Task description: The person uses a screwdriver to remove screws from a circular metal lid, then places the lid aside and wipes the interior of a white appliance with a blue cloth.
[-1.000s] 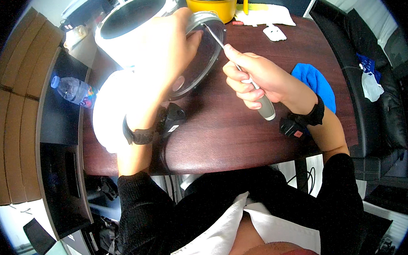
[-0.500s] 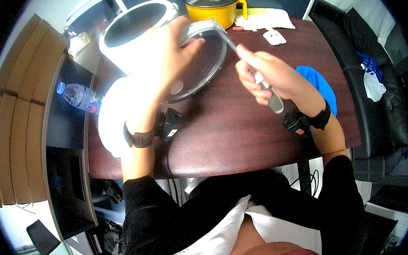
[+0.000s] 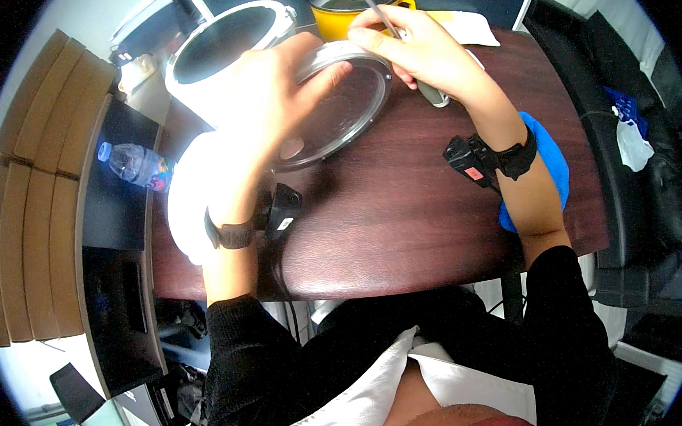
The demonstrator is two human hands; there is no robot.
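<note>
A round clear lid point(image 3: 342, 107) with a pale rim stands tilted over the table. My left hand point(image 3: 279, 88) grips its upper rim, thumb laid across the clear face. Beyond my left hand sits a white pot point(image 3: 227, 79), uncovered, with a dark inside. My right hand point(image 3: 425, 52) is closed around a slim metal tool with a grey handle point(image 3: 433, 95); its thin shaft points up and away, past a yellow pot point(image 3: 332, 24) with a glass lid. What kind of tool it is, I cannot tell.
A bright white rounded thing point(image 3: 188, 199) lies at the left, partly behind my left forearm. A blue cloth point(image 3: 545, 165) lies under my right forearm. Further left is a plastic bottle point(image 3: 136, 164). White paper point(image 3: 466, 28) lies at the table's far edge.
My right hand has moved up and away from me with the tool, whose shaft has left the lid's rim and now points higher. My left hand and the lid have barely moved.
</note>
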